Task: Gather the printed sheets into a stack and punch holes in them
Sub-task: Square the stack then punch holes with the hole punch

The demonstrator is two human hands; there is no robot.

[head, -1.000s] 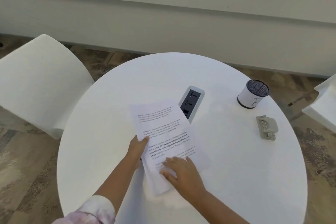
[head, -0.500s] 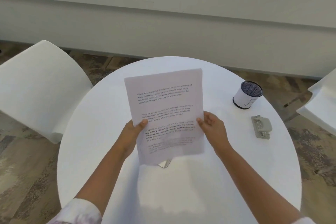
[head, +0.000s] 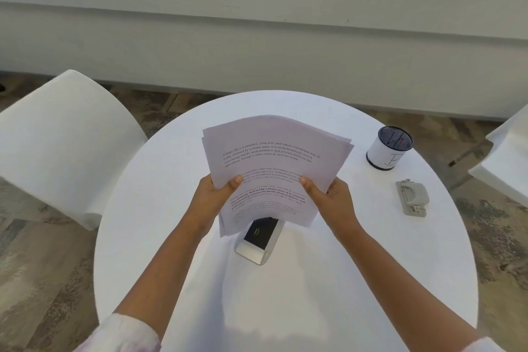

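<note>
I hold a stack of printed sheets (head: 271, 151) up above the round white table (head: 160, 237), tilted away from me, its top edges fanned a little. My left hand (head: 213, 194) grips the stack's left edge, thumb on the front. Opposite it, my right hand (head: 331, 197) grips the right edge the same way. A grey hole punch (head: 412, 197) lies flat on the table to the right, apart from both hands.
A white cup with a dark lid (head: 390, 147) stands at the table's far right, beyond the punch. A grey-and-black power module (head: 260, 240) is set in the tabletop under the sheets. White chairs stand at left (head: 57, 146) and right (head: 505, 157).
The sheets went from lying on the table to being lifted in both hands. My right hand moved from their lower part to the right edge. The stack now tilts further away and fans.
</note>
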